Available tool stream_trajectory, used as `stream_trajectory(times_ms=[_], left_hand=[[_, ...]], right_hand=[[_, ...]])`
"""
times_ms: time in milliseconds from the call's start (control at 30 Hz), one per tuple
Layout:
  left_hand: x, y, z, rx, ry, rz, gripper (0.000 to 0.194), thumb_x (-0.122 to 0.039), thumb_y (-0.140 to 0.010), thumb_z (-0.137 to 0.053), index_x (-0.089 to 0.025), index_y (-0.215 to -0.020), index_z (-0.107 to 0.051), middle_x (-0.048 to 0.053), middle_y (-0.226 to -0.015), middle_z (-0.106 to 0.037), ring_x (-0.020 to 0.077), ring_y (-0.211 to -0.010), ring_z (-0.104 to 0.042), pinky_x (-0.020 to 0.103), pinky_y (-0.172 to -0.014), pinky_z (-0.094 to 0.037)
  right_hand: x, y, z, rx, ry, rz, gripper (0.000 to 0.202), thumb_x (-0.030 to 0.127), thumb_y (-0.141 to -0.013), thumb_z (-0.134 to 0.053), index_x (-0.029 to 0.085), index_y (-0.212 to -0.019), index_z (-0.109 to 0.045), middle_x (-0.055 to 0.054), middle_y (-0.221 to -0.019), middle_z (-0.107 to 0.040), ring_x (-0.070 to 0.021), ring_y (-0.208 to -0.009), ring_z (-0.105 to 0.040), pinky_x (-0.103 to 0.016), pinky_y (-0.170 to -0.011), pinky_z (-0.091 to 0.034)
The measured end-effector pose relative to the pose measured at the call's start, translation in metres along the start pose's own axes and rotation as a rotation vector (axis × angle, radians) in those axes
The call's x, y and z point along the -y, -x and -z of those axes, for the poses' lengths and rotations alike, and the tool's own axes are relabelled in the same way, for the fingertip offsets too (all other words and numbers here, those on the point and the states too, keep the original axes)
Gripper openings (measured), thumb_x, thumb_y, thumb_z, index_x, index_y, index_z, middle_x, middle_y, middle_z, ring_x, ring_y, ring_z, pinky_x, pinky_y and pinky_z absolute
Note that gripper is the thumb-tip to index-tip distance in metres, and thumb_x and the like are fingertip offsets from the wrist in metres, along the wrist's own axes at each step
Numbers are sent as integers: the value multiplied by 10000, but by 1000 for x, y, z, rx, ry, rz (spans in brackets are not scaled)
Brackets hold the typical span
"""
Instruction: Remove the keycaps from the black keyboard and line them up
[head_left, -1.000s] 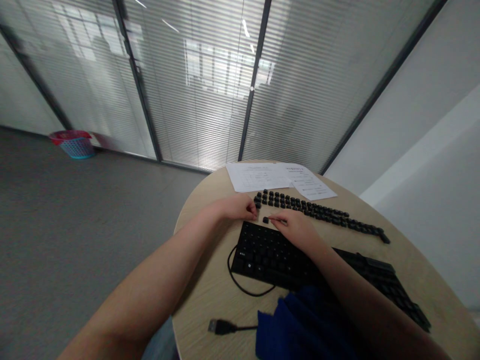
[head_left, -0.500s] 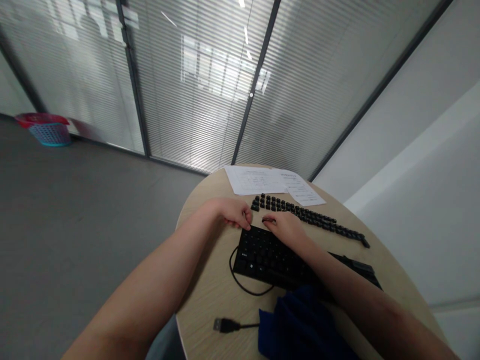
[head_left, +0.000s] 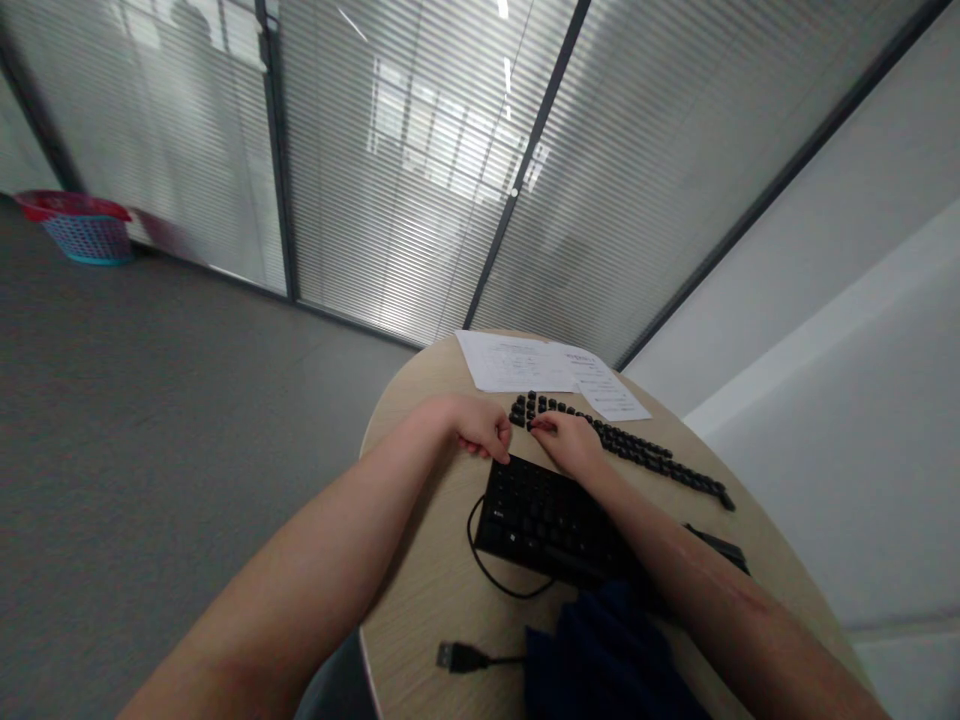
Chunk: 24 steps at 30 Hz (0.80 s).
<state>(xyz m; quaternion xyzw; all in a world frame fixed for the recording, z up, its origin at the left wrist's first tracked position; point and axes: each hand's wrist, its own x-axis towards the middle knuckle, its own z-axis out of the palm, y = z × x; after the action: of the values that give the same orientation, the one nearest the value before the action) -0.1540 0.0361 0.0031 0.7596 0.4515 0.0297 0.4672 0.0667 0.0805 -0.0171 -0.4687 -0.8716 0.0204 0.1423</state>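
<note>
A black keyboard lies on the round wooden table, several of its key positions looking bare. My left hand is curled at its upper left corner, the thumb pressed against the edge. Beyond the keyboard, loose black keycaps are laid out in slanting rows. My right hand reaches over the keyboard to the left end of those rows, its fingers pinched at a small dark keycap, mostly hidden by the fingertips. My right forearm covers the keyboard's right part.
Printed papers lie at the table's far edge. A dark blue cloth is bunched up front, beside a USB plug on its cable. A black object sits right of my forearm. A red and blue basket stands on the floor.
My right hand has moved slightly away from the keyboard, to the left end of the loose keycaps. My left hand stays at the keyboard corner. The whole view has shifted a little.
</note>
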Motion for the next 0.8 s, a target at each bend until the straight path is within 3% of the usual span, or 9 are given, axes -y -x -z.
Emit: stream_trajectory(times_ms=[333, 500, 600, 733, 800], left_hand=[[-3, 0, 1, 16, 21, 25, 331, -465, -689, -756, -202, -728, -558, -39, -542, -543, 111, -463, -475, 217, -408, -351], [-2, 0, 0, -7, 25, 20, 356, -472, -682, -767, -200, -714, -539, -41, -546, -540, 110, -473, -478, 214, -408, -348], [-3, 1, 0, -17, 32, 19, 361, -474, -686, -763, -202, -706, -526, -45, -534, -528, 109, -469, -468, 218, -412, -342], [-7, 3, -1, -9, 13, 27, 384, -524, -713, -727, -202, -689, -519, -40, -537, -523, 104, -459, -448, 230, -424, -330], [-8, 3, -1, -22, -10, 25, 390, -544, -727, -709, -205, -692, -518, -44, -522, -507, 106, -453, -435, 241, -438, -333]], right_hand=[[2, 2, 2, -30, 8, -50, 169, 357, -872, -657, 309, -1003, -752, 20, -952, -784, -215, -932, -707, -305, -780, -501], [-2, 5, 15, -79, -52, -55, 191, 359, -872, -644, 272, -1003, -751, -6, -903, -777, -215, -862, -695, -310, -771, -495], [-12, 16, 33, -151, -250, -1, 306, 436, -940, -526, 226, -993, -743, -49, -892, -763, -222, -851, -685, -342, -809, -505], [-21, 44, 62, -173, -804, -35, 592, 633, -976, -323, 187, -967, -712, -86, -855, -720, -211, -764, -661, -360, -744, -541], [-18, 59, 72, -159, -1030, -63, 632, 682, -957, -314, 189, -902, -706, -71, -775, -676, -198, -729, -640, -349, -721, -550]])
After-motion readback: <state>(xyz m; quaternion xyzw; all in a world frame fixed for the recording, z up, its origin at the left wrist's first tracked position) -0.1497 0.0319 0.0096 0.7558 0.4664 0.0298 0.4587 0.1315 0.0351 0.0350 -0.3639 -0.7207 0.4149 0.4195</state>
